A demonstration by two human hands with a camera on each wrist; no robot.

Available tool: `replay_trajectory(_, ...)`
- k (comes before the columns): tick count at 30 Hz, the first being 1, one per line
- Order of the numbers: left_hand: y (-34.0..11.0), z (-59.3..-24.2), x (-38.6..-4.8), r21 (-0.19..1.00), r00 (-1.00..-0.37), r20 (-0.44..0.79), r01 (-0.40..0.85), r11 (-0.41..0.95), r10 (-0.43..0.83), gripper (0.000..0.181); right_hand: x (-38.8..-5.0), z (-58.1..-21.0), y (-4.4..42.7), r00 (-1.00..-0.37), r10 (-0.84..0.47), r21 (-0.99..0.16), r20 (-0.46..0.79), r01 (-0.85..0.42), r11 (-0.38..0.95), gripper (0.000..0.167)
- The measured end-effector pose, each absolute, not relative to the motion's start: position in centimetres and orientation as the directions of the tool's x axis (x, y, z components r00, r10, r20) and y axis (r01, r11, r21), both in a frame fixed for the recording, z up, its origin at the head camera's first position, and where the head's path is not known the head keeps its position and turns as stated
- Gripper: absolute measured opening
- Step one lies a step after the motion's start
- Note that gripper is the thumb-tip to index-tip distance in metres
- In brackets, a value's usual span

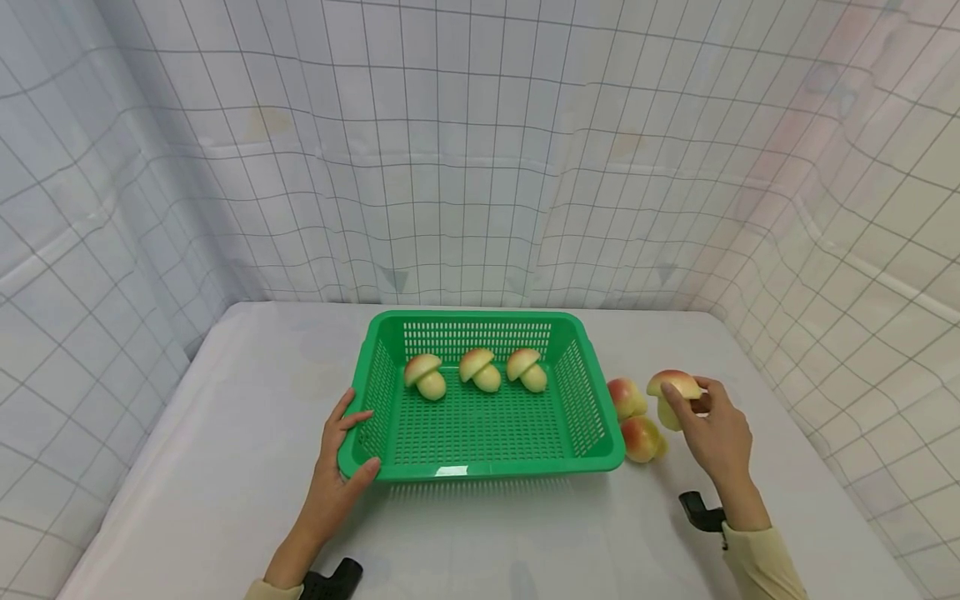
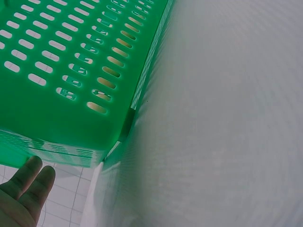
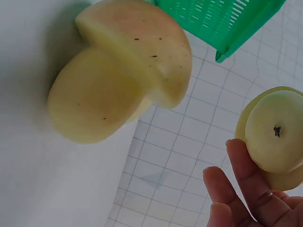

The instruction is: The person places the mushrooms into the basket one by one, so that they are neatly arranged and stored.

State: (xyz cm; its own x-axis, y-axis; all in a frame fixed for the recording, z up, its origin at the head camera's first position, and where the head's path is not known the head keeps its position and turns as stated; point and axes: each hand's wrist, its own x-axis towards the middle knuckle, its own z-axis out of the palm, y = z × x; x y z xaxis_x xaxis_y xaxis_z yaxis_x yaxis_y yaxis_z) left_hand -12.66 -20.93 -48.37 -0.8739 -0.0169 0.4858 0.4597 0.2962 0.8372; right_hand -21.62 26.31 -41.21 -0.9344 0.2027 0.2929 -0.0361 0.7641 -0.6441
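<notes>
A green plastic basket (image 1: 480, 477) stands on the white table with three model mushrooms (image 1: 481, 370) in a row in its back half. My left hand (image 1: 337, 467) rests on its left rim near the front corner, index finger and thumb lying over the edge. In the left wrist view two straight fingers (image 2: 39, 182) show beside the basket wall (image 2: 61, 111). Right of the basket, my right hand (image 1: 716, 433) pinches another mushroom (image 1: 672, 383), with a reddish cap and pale stem, above the table. The right wrist view shows that mushroom's rounded stem end (image 3: 274, 130).
Two more mushrooms (image 1: 640, 439) lie on the table against the basket's right side, one behind the other. White grid-patterned curtains (image 1: 480, 167) hang behind the table and at both sides. A black wrist strap mount (image 1: 701, 511) sits on the right wrist.
</notes>
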Motion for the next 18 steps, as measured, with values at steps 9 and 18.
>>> replay_trajectory(9,-21.0,-48.5,-12.7,0.841,-0.879,0.477,0.453,0.296,-0.009,0.056,-20.7,-40.3,25.0,-0.926,0.179,-0.660,0.332,-0.092,0.745,0.055)
replay_trajectory(18,-21.0,-48.5,-12.7,0.839,-0.878,0.478,0.454,0.299,-0.010,0.055,-20.1,-39.3,23.7,-0.934,0.098,-0.644,0.344,-0.159,0.749,0.052)
